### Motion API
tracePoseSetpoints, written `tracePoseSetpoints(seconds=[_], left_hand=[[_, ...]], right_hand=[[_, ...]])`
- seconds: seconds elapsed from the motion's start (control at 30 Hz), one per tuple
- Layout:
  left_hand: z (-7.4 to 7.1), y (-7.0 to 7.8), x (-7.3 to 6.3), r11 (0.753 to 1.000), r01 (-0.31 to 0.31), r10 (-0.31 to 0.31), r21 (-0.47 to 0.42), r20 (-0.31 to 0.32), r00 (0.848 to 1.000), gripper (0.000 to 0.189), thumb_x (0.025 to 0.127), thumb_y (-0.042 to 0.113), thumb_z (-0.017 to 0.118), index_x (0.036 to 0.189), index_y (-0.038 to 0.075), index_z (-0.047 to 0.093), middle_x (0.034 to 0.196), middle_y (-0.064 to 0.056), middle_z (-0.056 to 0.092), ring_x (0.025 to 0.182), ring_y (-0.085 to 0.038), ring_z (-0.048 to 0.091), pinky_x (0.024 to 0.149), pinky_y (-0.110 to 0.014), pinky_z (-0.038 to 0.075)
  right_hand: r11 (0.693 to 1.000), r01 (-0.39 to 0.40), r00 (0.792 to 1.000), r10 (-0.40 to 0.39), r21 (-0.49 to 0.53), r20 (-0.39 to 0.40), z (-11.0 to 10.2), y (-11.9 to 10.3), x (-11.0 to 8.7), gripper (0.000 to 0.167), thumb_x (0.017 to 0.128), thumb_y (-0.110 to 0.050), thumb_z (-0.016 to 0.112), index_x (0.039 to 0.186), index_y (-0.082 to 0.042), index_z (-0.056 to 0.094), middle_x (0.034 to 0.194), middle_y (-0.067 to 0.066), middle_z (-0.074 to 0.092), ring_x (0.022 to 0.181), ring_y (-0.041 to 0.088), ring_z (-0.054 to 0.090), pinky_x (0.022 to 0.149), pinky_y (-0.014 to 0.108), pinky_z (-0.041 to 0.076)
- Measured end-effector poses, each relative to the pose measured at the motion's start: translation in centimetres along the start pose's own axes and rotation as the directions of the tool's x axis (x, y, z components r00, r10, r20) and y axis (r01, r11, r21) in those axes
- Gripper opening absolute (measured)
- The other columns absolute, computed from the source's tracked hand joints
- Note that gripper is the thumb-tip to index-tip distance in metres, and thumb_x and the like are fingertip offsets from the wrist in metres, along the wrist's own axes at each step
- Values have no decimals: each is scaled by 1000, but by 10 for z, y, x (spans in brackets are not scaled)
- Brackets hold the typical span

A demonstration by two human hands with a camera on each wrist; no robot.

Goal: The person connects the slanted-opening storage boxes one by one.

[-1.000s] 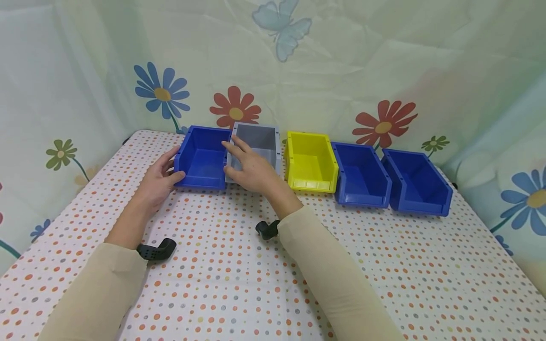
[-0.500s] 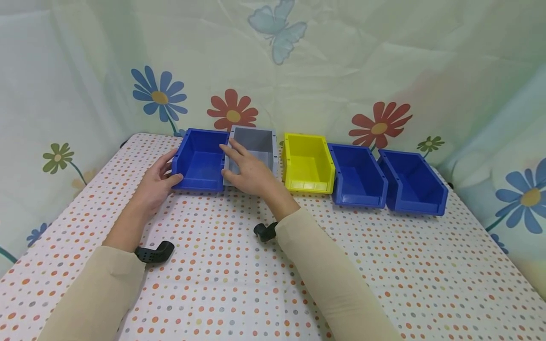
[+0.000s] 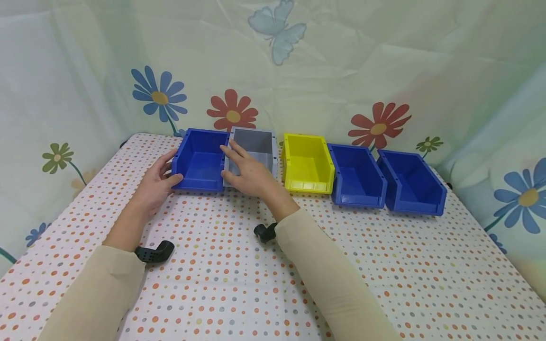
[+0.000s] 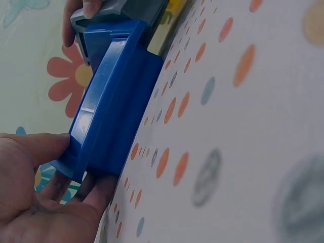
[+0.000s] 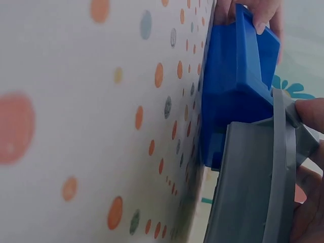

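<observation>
My left hand (image 3: 153, 182) grips the near left corner of a blue plastic storage bin (image 3: 202, 163). Its thumb lies over the front edge and its fingers are along the outer side, as the left wrist view (image 4: 109, 101) also shows. Directly right of that bin stands a grey storage bin (image 3: 258, 161). My right hand (image 3: 251, 173) reaches across the grey one, its fairly straight fingers and thumb on the left rim where both bins meet. In the right wrist view the thumb (image 5: 311, 112) touches the grey rim; the other fingers are partly hidden.
To the right, a yellow bin (image 3: 309, 163) and two more blue bins, one nearer (image 3: 358, 175) and one at the far end (image 3: 414, 182), continue the row. The table has a dotted cloth (image 3: 213, 284). A flowered curtain (image 3: 324, 71) hangs behind.
The whole scene shifts slightly in the head view as the camera turns. Both hands and all the bins keep their places relative to each other.
</observation>
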State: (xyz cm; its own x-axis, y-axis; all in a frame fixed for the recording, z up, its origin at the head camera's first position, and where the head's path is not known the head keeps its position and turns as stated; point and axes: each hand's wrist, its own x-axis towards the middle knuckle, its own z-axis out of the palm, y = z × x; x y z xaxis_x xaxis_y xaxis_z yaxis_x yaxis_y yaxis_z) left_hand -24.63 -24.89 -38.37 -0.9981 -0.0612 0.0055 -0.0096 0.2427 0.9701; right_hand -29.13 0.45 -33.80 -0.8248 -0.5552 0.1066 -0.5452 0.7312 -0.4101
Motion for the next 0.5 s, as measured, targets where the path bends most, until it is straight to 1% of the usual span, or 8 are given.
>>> tracePoseSetpoints(seconds=[0.33,0.5], left_hand=[[-1,0,1,1000,9,-9,-11,-2,1000,71,109,8,49,167,35,17,174,-10,16,159,-38,22,123,-61,31],[-1,0,0,1000,4,-4,-13,3,1000,71,109,8,49,167,33,17,174,-10,15,158,-39,22,123,-62,31]], right_hand=[[1000,-4,1000,4,4,10,2,0,0,70,106,-39,53,167,-31,20,176,-8,6,154,30,37,121,54,39],[1000,-10,1000,10,4,13,4,1,-1,70,106,-39,53,167,-31,19,176,-8,6,152,31,40,121,54,40]])
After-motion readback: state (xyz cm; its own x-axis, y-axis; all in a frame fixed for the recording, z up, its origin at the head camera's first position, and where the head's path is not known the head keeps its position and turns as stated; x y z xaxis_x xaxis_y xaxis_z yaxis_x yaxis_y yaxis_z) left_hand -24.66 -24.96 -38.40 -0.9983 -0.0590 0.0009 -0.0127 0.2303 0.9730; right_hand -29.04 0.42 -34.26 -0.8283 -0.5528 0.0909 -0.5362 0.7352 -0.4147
